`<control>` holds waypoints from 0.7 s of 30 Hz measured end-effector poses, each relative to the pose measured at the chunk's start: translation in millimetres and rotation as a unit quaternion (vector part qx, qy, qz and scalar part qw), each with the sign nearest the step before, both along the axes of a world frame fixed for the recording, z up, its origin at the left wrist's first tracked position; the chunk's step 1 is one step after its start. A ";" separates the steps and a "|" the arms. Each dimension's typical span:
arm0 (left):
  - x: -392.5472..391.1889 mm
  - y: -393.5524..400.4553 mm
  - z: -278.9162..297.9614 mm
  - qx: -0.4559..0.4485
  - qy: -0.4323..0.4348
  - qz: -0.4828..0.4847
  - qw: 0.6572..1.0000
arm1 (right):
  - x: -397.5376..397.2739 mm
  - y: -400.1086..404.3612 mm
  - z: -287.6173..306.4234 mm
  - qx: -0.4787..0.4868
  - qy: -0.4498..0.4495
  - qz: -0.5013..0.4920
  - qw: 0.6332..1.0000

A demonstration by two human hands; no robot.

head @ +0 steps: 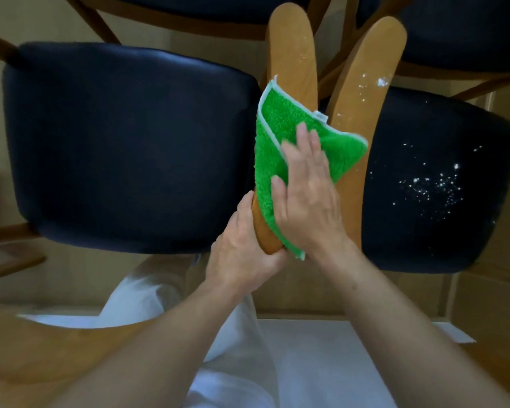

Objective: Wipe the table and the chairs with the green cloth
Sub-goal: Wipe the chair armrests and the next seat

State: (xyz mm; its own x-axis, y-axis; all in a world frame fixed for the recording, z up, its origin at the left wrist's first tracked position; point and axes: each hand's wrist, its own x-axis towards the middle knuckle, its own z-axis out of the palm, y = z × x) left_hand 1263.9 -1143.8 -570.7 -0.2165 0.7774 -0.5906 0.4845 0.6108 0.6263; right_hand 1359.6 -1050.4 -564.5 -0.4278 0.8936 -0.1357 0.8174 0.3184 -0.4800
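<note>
The green cloth [274,136] with a white hem lies draped over the curved wooden backrest [292,45] of the left chair. My right hand [305,198] presses flat on the cloth, fingers spread. My left hand [243,254] grips the near end of that same backrest from below. The left chair's dark seat [124,145] looks clean. The right chair's dark seat [436,184] carries scattered white powder, and its wooden backrest [365,78] has white specks too.
Two more dark-seated chairs [454,30] stand beyond, with wooden frames. A wooden surface [27,348] curves along the bottom left. My white clothing [306,363] fills the lower middle. The floor is beige.
</note>
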 end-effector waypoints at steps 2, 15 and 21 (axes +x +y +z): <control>-0.1 0.2 -1.2 0.005 0.001 0.003 1.000 | -8.1 21.6 -4.4 0.004 -0.060 0.050 0.997; -3.7 -2.0 -8.4 -0.005 -0.008 -0.022 1.000 | -33.1 109.0 -8.0 0.017 -0.146 0.051 0.988; -4.3 0.4 -9.1 0.005 -0.038 -0.002 0.999 | -12.8 14.7 -1.8 -0.042 -0.189 0.116 0.974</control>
